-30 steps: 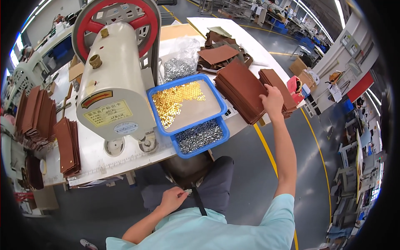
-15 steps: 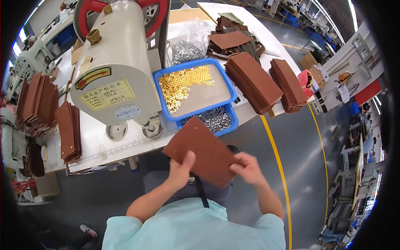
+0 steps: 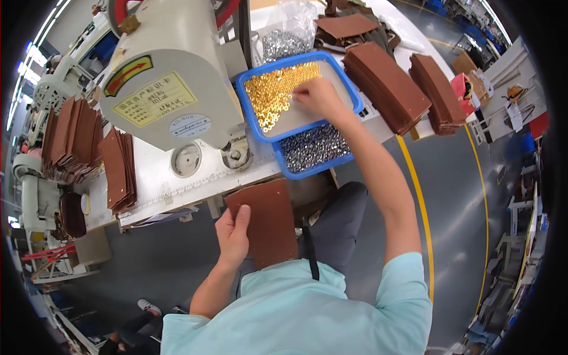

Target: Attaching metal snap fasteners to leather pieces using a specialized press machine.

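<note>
My left hand (image 3: 235, 236) is closed on a flat brown leather panel (image 3: 269, 220), thumb on top, held over my lap below the table edge. A small hole or stud shows near the panel's upper corner. Out over the blue tray (image 3: 358, 105), my right hand (image 3: 319, 96) has its fingertips pinched together at the right edge of the small gold ring-shaped metal pieces (image 3: 266, 89). Whatever is between those fingertips is too small to make out. Just below sits a second blue tray holding silver metal pieces (image 3: 313, 148), partly covered by the first.
A large pale press-like machine (image 3: 171, 65) stands left of the trays. Brown leather panels are stacked at left (image 3: 71, 139), nearer the machine (image 3: 118, 168), and at right (image 3: 387, 86) and far right (image 3: 438, 94). Behind the trays lies a clear bag of silver parts (image 3: 287, 42).
My right hand has let go of the leather panel and reached forward to the gold pieces. My left hand has turned the panel more upright and brought it left. The view has shifted.
</note>
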{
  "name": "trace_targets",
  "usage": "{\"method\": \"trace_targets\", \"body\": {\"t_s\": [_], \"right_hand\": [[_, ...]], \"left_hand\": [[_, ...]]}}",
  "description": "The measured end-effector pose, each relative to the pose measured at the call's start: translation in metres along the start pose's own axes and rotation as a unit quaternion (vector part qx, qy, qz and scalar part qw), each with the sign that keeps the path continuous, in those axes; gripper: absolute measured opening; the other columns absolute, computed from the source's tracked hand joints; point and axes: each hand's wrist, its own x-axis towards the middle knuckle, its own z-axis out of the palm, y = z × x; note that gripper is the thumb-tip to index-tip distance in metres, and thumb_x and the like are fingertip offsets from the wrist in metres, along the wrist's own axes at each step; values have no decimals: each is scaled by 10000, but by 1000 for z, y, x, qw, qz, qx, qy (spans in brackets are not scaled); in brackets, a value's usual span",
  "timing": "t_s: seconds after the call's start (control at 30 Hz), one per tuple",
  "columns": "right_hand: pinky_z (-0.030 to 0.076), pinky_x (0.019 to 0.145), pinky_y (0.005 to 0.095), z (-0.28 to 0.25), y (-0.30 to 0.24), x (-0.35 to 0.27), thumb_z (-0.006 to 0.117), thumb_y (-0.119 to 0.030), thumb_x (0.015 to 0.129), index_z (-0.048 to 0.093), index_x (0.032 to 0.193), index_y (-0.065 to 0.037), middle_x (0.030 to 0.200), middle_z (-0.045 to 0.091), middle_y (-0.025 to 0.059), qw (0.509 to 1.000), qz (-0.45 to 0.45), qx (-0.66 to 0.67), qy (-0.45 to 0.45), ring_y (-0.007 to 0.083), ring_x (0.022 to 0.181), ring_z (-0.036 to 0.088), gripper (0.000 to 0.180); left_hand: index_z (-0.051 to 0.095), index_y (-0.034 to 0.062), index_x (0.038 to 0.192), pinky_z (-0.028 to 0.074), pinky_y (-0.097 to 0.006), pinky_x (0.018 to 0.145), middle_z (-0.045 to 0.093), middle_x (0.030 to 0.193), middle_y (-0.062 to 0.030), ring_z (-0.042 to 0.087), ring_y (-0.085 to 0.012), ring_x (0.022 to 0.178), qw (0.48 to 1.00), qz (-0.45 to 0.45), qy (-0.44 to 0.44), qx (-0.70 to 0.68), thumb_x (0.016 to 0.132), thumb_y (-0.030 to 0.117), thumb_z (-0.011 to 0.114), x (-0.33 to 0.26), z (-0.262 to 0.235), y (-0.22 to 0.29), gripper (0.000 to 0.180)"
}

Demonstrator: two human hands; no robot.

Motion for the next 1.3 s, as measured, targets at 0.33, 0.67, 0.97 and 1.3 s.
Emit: {"method": "trace_targets", "body": {"t_s": [0.33,0.67,0.97,1.3], "right_hand": [[582,796,474,13,-4,37,744,-126,738,757,808,-10,837,726,237,979,-81,-184,-48,393,809,722,137],[571,708,305,-44,-81,-63,740,-154,819,740,906,6,771,731,113,992,-8,103,68,172,735,714,183],[562,730,366,-15,-118,-210,765,-60,844,766,958,-48,896,744,103,958,16,287,16,277,830,710,115],[444,912,382,-17,-123,-228,836,-53,752,780,876,-108,1104,700,35,979,35,195,52,227,1037,621,147]], "left_hand": [[607,-50,1317,506,-282,950,709,1193,-73,648,-117,1038,994,-72,19,-85,1041,115,636,7,-10,2,323],[616,-14,1224,540,-274,932,734,1133,-87,682,-118,1005,994,-100,-26,-44,993,51,685,16,11,2,250],[666,-26,1281,532,-228,824,735,1053,-20,634,-53,922,988,-95,-117,33,1064,126,598,18,42,-5,274],[675,12,1312,535,-237,825,754,1060,-43,657,-66,926,977,-103,-176,55,1054,140,607,10,49,6,296]]}}
